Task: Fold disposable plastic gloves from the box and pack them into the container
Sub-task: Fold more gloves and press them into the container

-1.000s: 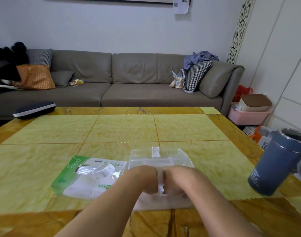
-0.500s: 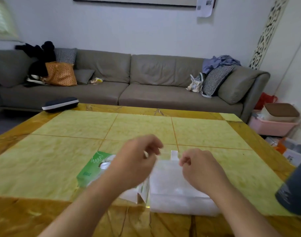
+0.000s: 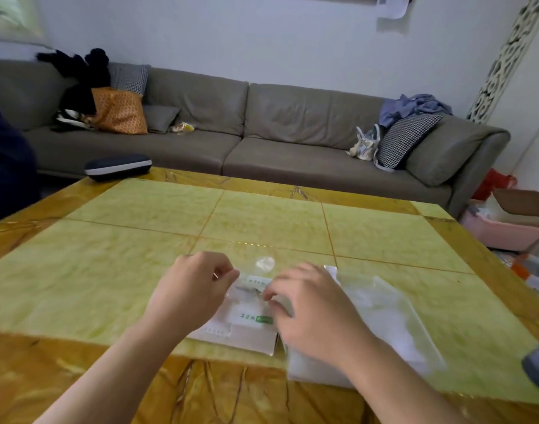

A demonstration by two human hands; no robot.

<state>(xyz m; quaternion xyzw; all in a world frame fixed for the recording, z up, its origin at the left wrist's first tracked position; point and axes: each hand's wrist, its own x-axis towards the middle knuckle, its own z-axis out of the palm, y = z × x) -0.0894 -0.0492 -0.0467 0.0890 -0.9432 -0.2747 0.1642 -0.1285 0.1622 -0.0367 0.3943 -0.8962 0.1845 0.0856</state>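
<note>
Head view: near the desk's front edge lies the white-and-green glove box, with the clear container touching its right side. Over the box, the left hand and right hand each have curled fingers pinching a thin plastic glove at its opening.

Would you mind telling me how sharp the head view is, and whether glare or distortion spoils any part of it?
Head view: the hands, left and right, and the glove box are motion-blurred, so its print is unreadable; the clear container looks hazy; faint glare dots cross the table; wide-angle distortion bends the sofa and the wall's edges.
</note>
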